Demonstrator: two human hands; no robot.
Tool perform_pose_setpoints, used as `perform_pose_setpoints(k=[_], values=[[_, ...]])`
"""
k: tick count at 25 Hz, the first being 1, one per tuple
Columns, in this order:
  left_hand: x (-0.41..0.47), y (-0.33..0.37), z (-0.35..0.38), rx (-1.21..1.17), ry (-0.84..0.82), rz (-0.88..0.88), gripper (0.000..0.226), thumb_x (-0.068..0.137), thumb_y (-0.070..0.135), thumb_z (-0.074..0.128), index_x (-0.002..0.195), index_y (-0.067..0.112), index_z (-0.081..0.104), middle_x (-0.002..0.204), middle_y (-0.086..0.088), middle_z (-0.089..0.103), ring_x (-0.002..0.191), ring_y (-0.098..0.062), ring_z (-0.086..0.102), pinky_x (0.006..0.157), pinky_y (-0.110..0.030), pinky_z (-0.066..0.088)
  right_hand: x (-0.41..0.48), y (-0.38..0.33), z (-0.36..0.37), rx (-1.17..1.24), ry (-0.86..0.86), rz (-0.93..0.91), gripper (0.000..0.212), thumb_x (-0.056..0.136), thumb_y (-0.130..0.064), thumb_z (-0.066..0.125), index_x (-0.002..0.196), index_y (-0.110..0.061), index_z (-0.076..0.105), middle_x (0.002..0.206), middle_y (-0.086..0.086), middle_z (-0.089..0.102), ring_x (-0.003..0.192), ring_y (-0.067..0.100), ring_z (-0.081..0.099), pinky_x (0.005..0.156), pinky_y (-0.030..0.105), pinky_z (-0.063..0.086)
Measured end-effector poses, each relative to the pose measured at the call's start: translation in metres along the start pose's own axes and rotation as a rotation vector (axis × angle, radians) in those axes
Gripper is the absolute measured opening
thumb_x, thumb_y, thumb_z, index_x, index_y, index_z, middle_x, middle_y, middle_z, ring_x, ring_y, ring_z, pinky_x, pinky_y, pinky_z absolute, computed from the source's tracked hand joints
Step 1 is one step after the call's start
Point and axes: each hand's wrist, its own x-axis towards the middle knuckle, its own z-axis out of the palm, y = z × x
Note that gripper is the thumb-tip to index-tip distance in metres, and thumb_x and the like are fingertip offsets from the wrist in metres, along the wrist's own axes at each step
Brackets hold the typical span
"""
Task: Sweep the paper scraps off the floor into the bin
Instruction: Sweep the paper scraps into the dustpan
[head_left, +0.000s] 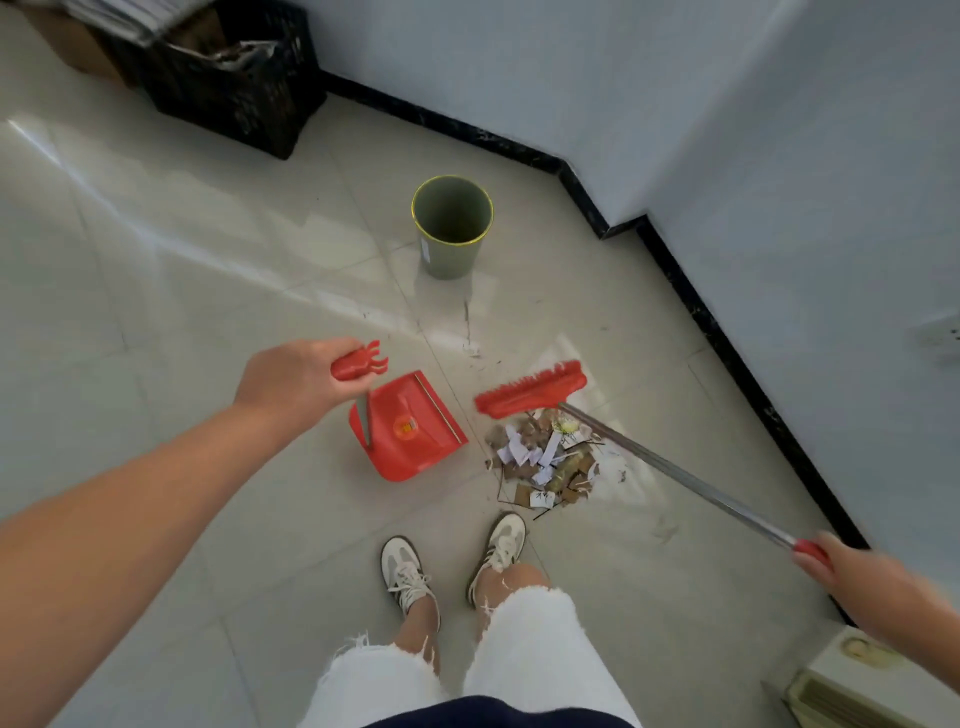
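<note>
A pile of paper scraps (545, 457) and brown bits lies on the pale tiled floor just ahead of my right shoe. My left hand (296, 379) is shut on the red top of the dustpan handle. The red dustpan (410, 431) rests on the floor left of the pile, its lip facing the scraps. My right hand (852, 571) grips the red end of the broom's metal pole. The red broom head (532, 389) sits on the floor at the pile's far side. A green bin (452, 226) stands upright and open farther ahead.
A black crate (234, 78) with papers stands at the back left. White walls with a black skirting (727, 332) run along the right, forming a corner behind the bin. A beige box (852, 680) sits at the lower right. My shoes (452, 561) are below the pile.
</note>
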Motion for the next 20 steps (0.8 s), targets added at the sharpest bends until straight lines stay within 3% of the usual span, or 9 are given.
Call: perform_pose_setpoints(k=[3, 5, 8, 11, 15, 17, 20], values=[[0.006, 0.015, 0.007, 0.013, -0.009, 0.019, 0.030, 0.075, 0.051, 0.070, 0.100, 0.034, 0.068, 0.083, -0.003, 0.072, 0.081, -0.030, 0.066, 0.061, -0.031, 0.043, 0.008, -0.020, -0.008, 0.301, -0.112, 0.114, 0.058, 0.087, -0.065, 0.030, 0.090, -0.015, 0.059, 0.061, 0.002, 0.064, 0.051, 0.018, 0.062, 0.047, 0.029, 0.048], [0.010, 0.027, 0.010, 0.045, -0.037, 0.041, 0.030, 0.074, 0.052, 0.071, 0.099, 0.035, 0.068, 0.083, -0.001, 0.073, 0.081, -0.029, 0.067, 0.061, -0.032, 0.045, 0.029, -0.034, -0.012, 0.645, -0.210, 0.239, 0.051, 0.096, -0.047, 0.043, 0.082, -0.001, 0.059, 0.052, 0.008, 0.055, 0.038, 0.022, 0.051, 0.040, 0.023, 0.039], [0.030, 0.047, 0.003, 0.051, -0.010, 0.026, 0.027, 0.073, 0.048, 0.073, 0.096, 0.035, 0.068, 0.081, 0.000, 0.072, 0.078, -0.029, 0.067, 0.059, -0.030, 0.043, 0.076, -0.041, -0.027, 1.093, -0.252, 0.420, 0.041, 0.097, -0.035, 0.047, 0.071, -0.003, 0.051, 0.047, 0.010, 0.042, 0.029, 0.013, 0.033, 0.035, 0.014, 0.030], [0.063, 0.074, -0.001, 0.080, -0.004, 0.069, 0.027, 0.073, 0.048, 0.074, 0.096, 0.036, 0.068, 0.079, 0.000, 0.071, 0.077, -0.028, 0.066, 0.060, -0.032, 0.048, 0.121, -0.046, -0.038, 1.148, -0.268, 0.470, 0.043, 0.097, -0.036, 0.043, 0.064, -0.009, 0.045, 0.042, 0.007, 0.041, 0.032, 0.013, 0.034, 0.047, 0.018, 0.027], [0.100, 0.093, 0.008, 0.207, -0.004, 0.199, 0.026, 0.073, 0.049, 0.074, 0.096, 0.038, 0.068, 0.071, 0.000, 0.069, 0.069, -0.028, 0.065, 0.058, -0.034, 0.051, 0.172, -0.076, -0.050, 1.031, -0.264, 0.378, 0.033, 0.099, -0.017, 0.033, 0.072, -0.002, 0.044, 0.050, 0.012, 0.043, 0.038, 0.016, 0.039, 0.042, 0.017, 0.031], [0.116, 0.096, 0.015, 0.226, -0.014, 0.263, 0.025, 0.073, 0.046, 0.075, 0.095, 0.039, 0.067, 0.069, 0.003, 0.069, 0.066, -0.027, 0.065, 0.055, -0.032, 0.049, 0.187, -0.101, -0.035, 1.022, -0.359, 0.337, 0.028, 0.097, -0.009, 0.028, 0.076, 0.001, 0.043, 0.045, 0.012, 0.044, 0.029, 0.016, 0.039, 0.038, 0.016, 0.033], [0.148, 0.092, 0.019, 0.209, -0.073, 0.370, 0.027, 0.072, 0.048, 0.073, 0.096, 0.038, 0.069, 0.068, 0.004, 0.069, 0.063, -0.025, 0.064, 0.053, -0.030, 0.047, 0.176, -0.146, -0.006, 0.976, -0.634, 0.256, 0.034, 0.098, -0.008, 0.018, 0.077, 0.006, 0.042, 0.029, 0.012, 0.044, 0.018, 0.017, 0.039, 0.032, 0.019, 0.035]])
